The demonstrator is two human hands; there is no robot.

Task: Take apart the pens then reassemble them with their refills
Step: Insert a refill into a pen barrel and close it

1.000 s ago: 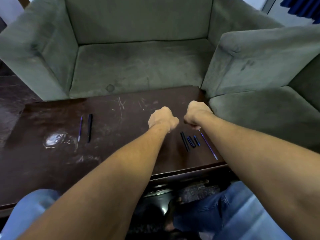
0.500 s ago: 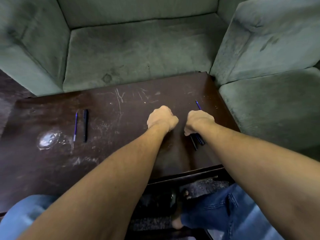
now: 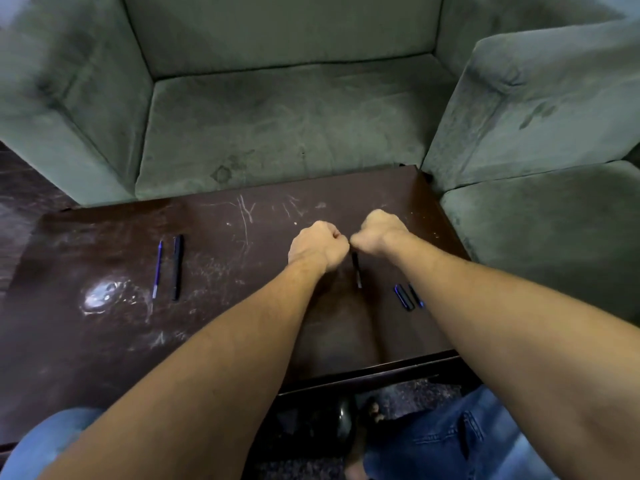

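Observation:
My left hand (image 3: 318, 245) and my right hand (image 3: 377, 233) are both fisted and meet knuckle to knuckle above the middle of the dark wooden table (image 3: 242, 323). A black pen barrel (image 3: 356, 271) sticks out towards me from under the spot where they meet; the fingers gripping it are hidden. Two short dark blue pen parts (image 3: 403, 296) lie on the table just left of my right forearm. Far to the left a thin blue refill (image 3: 157, 268) and a black pen (image 3: 177, 266) lie side by side.
A green sofa (image 3: 277, 133) butts against the table's far edge, and a second green seat (image 3: 540, 216) borders its right side. A whitish smear (image 3: 104, 296) marks the table at the left. My jeans-clad knees show below the near edge.
My right hand has lifted off the pen parts at the right and moved left to meet my left hand. The black barrel left the group of parts. The refill's blue tip no longer shows.

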